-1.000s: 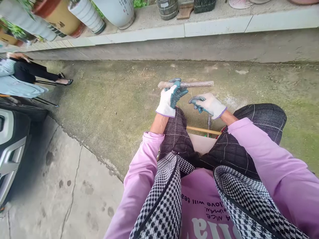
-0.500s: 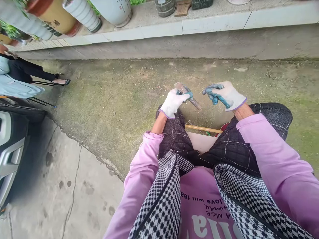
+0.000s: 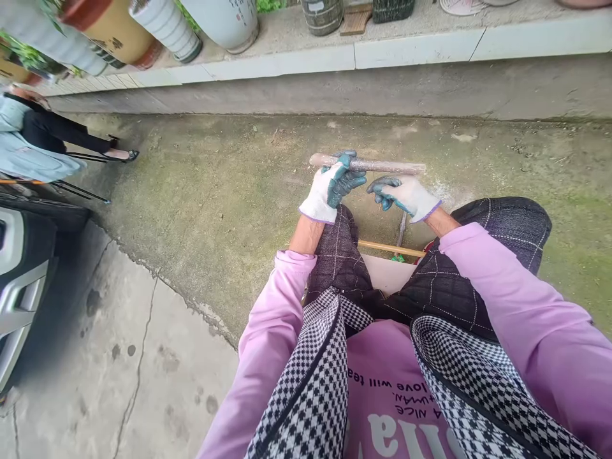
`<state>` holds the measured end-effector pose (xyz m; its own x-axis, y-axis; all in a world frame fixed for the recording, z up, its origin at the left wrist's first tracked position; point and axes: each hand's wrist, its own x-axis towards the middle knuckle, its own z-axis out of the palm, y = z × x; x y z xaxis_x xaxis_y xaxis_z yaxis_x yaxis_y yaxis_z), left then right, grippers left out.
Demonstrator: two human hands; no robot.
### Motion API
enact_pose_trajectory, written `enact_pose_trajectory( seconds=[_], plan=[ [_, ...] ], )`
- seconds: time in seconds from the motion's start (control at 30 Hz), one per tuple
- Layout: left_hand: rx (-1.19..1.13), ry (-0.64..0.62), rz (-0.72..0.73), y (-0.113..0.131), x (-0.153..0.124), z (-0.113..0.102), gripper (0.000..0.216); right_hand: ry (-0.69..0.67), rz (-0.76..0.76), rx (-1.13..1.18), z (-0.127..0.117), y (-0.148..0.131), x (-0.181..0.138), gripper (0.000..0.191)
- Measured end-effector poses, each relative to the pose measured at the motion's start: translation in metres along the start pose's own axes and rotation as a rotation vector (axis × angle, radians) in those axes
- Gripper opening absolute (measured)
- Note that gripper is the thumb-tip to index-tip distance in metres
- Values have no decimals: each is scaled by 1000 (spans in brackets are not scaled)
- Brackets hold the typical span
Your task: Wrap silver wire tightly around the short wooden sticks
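I sit with my knees apart over mossy concrete, wearing white gloves with dark green palms. My left hand [image 3: 329,186] grips a dusty grey-brown stick [image 3: 382,167] near its left end and holds it level, crosswise in front of me. My right hand [image 3: 405,194] sits just below the stick's right half, fingers curled around a thin grey metal rod [image 3: 401,227] that runs down between my knees. Under the hands, a pale wooden stick [image 3: 389,248] lies crosswise, beside a red thing [image 3: 430,245] that is mostly hidden by my leg.
A raised concrete ledge [image 3: 411,48] runs along the far side with several large pots [image 3: 220,22] on it. At the far left another person [image 3: 33,143] sits with legs stretched out. Part of a car [image 3: 19,280] fills the left edge. Cracked pavement [image 3: 143,357] lies nearer.
Half a second ago the stick was tilted end-on in my left hand and my right hand was raised, apparently empty. Now the stick is level again and my right hand has dropped onto the thin rod.
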<state>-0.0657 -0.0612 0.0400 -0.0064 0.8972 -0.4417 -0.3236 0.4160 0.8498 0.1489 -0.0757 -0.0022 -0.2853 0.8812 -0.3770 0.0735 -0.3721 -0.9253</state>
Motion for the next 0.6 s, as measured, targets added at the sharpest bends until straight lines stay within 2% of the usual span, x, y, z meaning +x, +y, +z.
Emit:
enact_pose_trajectory(
  seconds=[0.1,0.23,0.3,0.37,0.47,0.6],
  plan=[
    [63,81,122,-7,7,1,39,-66,-10,-46,4,-3,-9,12],
    [226,123,223,-13,11,2,38,-167,-24,-55,-4,-10,-22,13],
    [307,131,228,-14,11,3,33,-117,-47,-38,-12,-14,-24,14],
    [366,115,203,-13,8,5,27,-4,-81,-12,-22,-17,-23,15],
    [406,11,93,-9,0,6,26,144,-123,20,-37,-19,-18,16],
    [311,-144,-42,0,-11,3,41,206,-129,23,-46,-19,-12,19]
  ],
)
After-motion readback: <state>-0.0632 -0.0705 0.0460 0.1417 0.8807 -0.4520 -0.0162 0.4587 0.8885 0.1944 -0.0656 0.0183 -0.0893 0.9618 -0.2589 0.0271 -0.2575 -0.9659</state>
